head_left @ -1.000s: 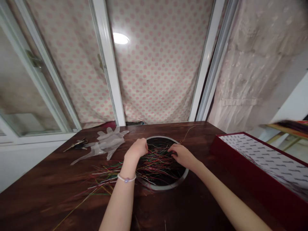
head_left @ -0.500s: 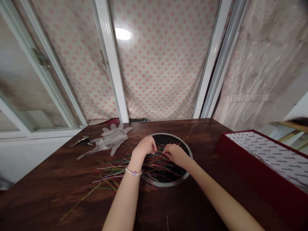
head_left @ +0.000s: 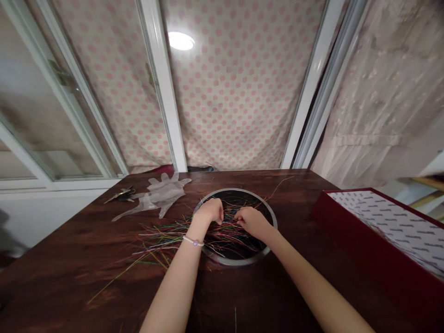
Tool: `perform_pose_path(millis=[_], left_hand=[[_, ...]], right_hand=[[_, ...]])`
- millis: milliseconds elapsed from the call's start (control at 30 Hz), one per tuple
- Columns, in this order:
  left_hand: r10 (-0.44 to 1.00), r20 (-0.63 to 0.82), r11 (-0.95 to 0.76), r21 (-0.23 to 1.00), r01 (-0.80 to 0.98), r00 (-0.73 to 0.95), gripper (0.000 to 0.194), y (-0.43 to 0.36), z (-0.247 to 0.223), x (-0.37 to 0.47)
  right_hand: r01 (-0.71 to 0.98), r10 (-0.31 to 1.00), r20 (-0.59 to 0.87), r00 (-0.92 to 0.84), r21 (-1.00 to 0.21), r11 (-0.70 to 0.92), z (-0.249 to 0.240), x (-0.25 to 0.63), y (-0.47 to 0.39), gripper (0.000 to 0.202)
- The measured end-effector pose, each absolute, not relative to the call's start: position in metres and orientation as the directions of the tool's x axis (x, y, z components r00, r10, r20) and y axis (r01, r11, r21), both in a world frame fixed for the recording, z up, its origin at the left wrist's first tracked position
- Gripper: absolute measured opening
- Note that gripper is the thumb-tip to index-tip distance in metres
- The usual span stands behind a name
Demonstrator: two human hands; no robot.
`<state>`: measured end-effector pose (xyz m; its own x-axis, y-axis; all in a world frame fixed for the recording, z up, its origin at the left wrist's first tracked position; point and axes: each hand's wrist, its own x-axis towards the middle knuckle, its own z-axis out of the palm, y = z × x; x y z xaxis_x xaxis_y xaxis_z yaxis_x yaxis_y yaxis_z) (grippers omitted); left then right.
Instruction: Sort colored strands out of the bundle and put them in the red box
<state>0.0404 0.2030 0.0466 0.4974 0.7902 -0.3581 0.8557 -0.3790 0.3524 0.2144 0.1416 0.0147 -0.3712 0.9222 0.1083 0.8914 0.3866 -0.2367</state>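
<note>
A loose bundle of thin coloured wires (head_left: 222, 235), red, green, yellow and white, lies across a round dark tray with a pale rim (head_left: 239, 262). Its left end spills over the rim onto the table. My left hand (head_left: 210, 211), with a beaded bracelet on the wrist, bends down over the left part of the tray, fingers pinched among the wires. To its right, my right hand (head_left: 252, 221) reaches in over the rim with thumb and forefinger pressed together at the wires. The two hands are a short gap apart. Which strands each pinches is too fine to tell.
On the dark wooden table (head_left: 86, 249) a crumpled clear plastic glove (head_left: 163, 194) lies at the back left, with keys (head_left: 121, 195) beside it. A red box (head_left: 367, 245) with a patterned white lining and some wires inside stands at the right. Behind the table are curtained sliding doors (head_left: 239, 92).
The whole view has shifted slightly as the head moved. My left hand sits a little lower relative to the tray; my right hand keeps its pinch at nearly the same place.
</note>
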Motion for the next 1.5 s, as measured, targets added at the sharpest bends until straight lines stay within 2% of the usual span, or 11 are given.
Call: perform_pose_path(millis=[300,400,533,700,867,1100,1300,1500], left_hand=[[0.772,-0.226,-0.452,0.460,0.764,0.593,0.020,0.197,0.065,0.033],[0.779,-0.127,-0.477,0.515,0.712,0.614,0.018,0.195,0.070,0.033],[0.798,0.030,-0.503,0.584,0.637,0.602,0.006,0.191,0.078,0.035],[0.798,0.199,-0.540,0.656,0.528,0.569,0.017,0.183,0.089,0.040],[0.793,0.304,-0.558,0.712,0.427,0.529,0.016,0.176,0.097,0.044],[0.816,0.362,-0.522,0.796,0.305,0.451,0.020,0.164,0.111,0.053],[0.812,0.374,-0.504,0.837,0.215,0.448,0.024,0.156,0.117,0.056],[0.824,0.367,-0.476,0.861,0.178,0.431,0.022,0.153,0.119,0.059]], right_hand=[[0.884,0.926,0.200,-0.321,-0.286,0.368,0.031,0.220,0.139,0.020],[0.865,0.914,0.255,-0.317,-0.318,0.388,0.041,0.226,0.138,0.016],[0.827,0.887,0.335,-0.319,-0.359,0.433,0.054,0.235,0.136,0.010],[0.800,0.844,0.450,-0.294,-0.367,0.474,0.075,0.248,0.130,0.022],[0.773,0.793,0.539,-0.283,-0.361,0.522,0.094,0.259,0.121,0.023],[0.720,0.766,0.591,-0.253,-0.414,0.558,0.106,0.261,0.108,0.019],[0.682,0.733,0.674,-0.091,-0.495,0.539,0.116,0.262,0.100,0.013],[0.596,0.749,0.661,-0.042,-0.585,0.550,0.120,0.269,0.096,0.010]])
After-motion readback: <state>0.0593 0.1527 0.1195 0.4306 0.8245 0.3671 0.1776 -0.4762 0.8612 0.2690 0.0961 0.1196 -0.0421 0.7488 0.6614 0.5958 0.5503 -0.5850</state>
